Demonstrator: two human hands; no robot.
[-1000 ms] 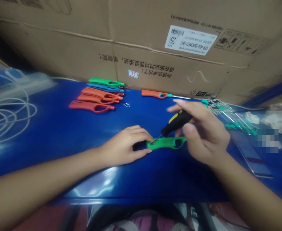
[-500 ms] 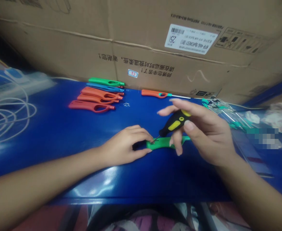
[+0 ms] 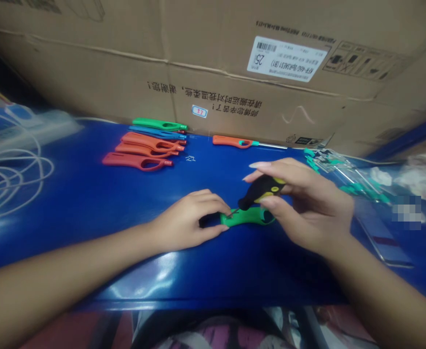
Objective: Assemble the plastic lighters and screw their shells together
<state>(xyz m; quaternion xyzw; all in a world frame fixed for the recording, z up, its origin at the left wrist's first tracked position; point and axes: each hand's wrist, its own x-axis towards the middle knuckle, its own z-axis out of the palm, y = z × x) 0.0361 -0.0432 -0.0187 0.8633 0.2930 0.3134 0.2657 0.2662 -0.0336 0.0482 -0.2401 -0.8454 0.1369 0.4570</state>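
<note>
A green lighter handle (image 3: 247, 216) lies flat on the blue table (image 3: 125, 271). My left hand (image 3: 194, 220) pinches its left end between thumb and fingers. In my right hand (image 3: 303, 203) is a short black and yellow screwdriver (image 3: 260, 191), gripped by thumb and fingers. Its shaft slants down to the left, with the tip at the handle's left end, close to my left fingertips. The right end of the green handle, with its trigger loop, is partly covered by my right hand.
Several green, blue, orange and red lighter handles (image 3: 136, 161) lie at the back left. An orange lighter (image 3: 231, 141) with a metal tube rests by the cardboard box (image 3: 125, 77). White cables (image 3: 34, 167) lie left; metal tubes with teal ends (image 3: 344, 174) and a phone (image 3: 387, 240) lie right.
My right hand has turned the screwdriver and its fingers have curled closer around the grip. My left hand and the green handle stay in place.
</note>
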